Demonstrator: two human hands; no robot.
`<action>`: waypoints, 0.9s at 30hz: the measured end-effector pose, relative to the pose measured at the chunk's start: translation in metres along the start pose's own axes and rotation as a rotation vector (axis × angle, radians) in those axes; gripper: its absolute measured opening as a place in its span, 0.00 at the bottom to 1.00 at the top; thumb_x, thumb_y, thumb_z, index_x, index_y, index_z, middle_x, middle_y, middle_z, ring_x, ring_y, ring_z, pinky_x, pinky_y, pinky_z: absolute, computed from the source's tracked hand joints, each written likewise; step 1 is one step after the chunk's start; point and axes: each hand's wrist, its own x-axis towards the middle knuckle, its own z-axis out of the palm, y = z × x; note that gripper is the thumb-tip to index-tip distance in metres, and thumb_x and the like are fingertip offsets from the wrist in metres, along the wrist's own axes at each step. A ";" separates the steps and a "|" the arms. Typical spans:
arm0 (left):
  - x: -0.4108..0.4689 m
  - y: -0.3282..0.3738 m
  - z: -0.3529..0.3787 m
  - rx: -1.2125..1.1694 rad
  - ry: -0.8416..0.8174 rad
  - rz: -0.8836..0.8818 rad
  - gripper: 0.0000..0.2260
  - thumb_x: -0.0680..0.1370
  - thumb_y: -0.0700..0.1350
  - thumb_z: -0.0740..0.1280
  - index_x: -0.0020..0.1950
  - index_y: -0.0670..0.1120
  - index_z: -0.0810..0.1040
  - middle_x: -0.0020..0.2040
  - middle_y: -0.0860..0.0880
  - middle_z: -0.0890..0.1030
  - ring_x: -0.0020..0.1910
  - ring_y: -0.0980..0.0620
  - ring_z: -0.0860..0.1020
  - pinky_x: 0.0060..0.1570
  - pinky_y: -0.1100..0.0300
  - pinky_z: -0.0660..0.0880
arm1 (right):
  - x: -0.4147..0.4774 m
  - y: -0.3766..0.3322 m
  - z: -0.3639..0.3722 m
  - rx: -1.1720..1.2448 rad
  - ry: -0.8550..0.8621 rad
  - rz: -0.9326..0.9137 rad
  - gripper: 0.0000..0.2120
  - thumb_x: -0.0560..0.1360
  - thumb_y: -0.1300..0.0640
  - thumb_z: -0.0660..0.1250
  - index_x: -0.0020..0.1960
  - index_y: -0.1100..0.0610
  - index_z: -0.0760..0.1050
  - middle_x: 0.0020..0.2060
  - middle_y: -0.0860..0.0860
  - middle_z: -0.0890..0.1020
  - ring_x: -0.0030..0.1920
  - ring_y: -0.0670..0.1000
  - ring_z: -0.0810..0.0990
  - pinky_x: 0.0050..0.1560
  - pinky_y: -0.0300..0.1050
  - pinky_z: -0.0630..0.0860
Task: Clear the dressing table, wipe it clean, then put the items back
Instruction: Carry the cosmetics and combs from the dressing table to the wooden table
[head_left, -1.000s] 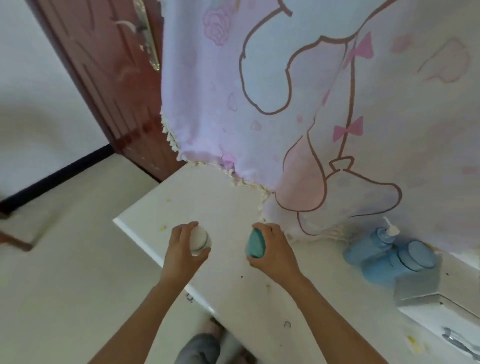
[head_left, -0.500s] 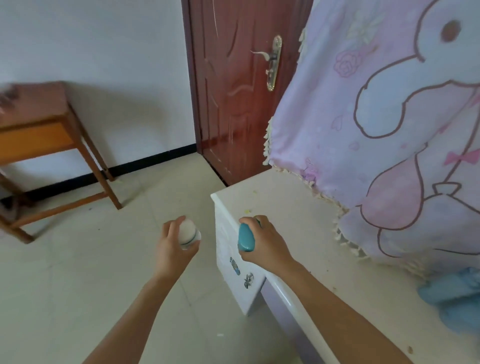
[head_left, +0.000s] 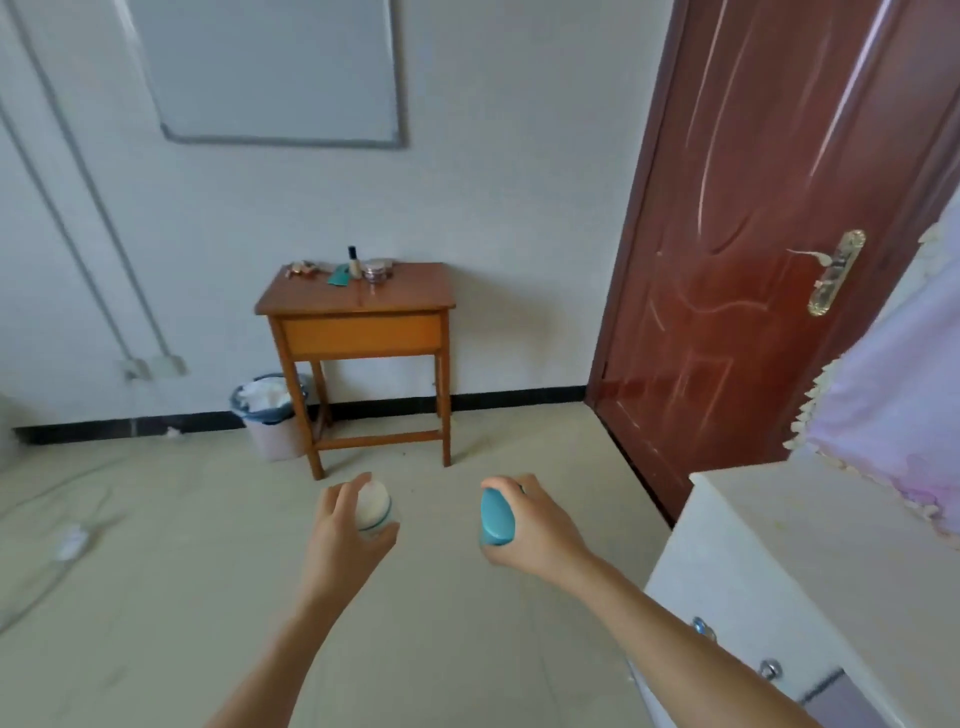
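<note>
- Left of centre, by the wall: a pale lined waste bin (head_left: 270, 415) stands just beside the left legs of a small brown wooden worktop (head_left: 405, 296); a few cosmetics sit along its back, and the bare front half looks like a good set-down spot
- Lower centre: the left hand (head_left: 343, 540) is curled round a small white rounded jar with a teal band (head_left: 375, 506), held in the air above the floor; it looks light, hard and smooth, so a wrap round its sides should hold better than a fingertip pinch
- Just right of it: the right hand (head_left: 540, 535) wraps a teal oval-capped bottle (head_left: 497, 519); probably light, slippery plastic, safest gripped round the body
- Open pale floor lies between both hands and the wooden worktop
- Right: a closed red-brown door (head_left: 753, 260)
- Lower right: the corner of the white dressing table (head_left: 779, 545) is near the right forearm, with a fringed lilac cloth (head_left: 893, 415) above its back; that edge could catch an elbow
</note>
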 end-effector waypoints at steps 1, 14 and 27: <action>-0.002 -0.009 -0.023 0.000 0.048 -0.025 0.26 0.69 0.37 0.72 0.65 0.42 0.69 0.62 0.43 0.68 0.51 0.51 0.69 0.50 0.60 0.69 | 0.009 -0.022 0.006 -0.005 -0.024 -0.044 0.32 0.65 0.51 0.71 0.65 0.45 0.62 0.59 0.48 0.66 0.55 0.50 0.71 0.52 0.41 0.72; 0.028 -0.077 -0.171 0.134 0.307 -0.068 0.26 0.70 0.41 0.71 0.67 0.46 0.67 0.62 0.46 0.69 0.52 0.53 0.68 0.49 0.63 0.65 | 0.106 -0.173 0.060 0.029 -0.169 -0.367 0.33 0.66 0.51 0.73 0.66 0.46 0.61 0.59 0.48 0.66 0.53 0.48 0.70 0.52 0.40 0.72; 0.183 -0.129 -0.244 0.153 0.339 -0.114 0.26 0.71 0.41 0.71 0.67 0.46 0.67 0.60 0.49 0.69 0.50 0.53 0.68 0.47 0.66 0.64 | 0.292 -0.249 0.100 0.031 -0.185 -0.465 0.33 0.66 0.50 0.72 0.66 0.46 0.62 0.58 0.47 0.67 0.52 0.47 0.72 0.51 0.42 0.74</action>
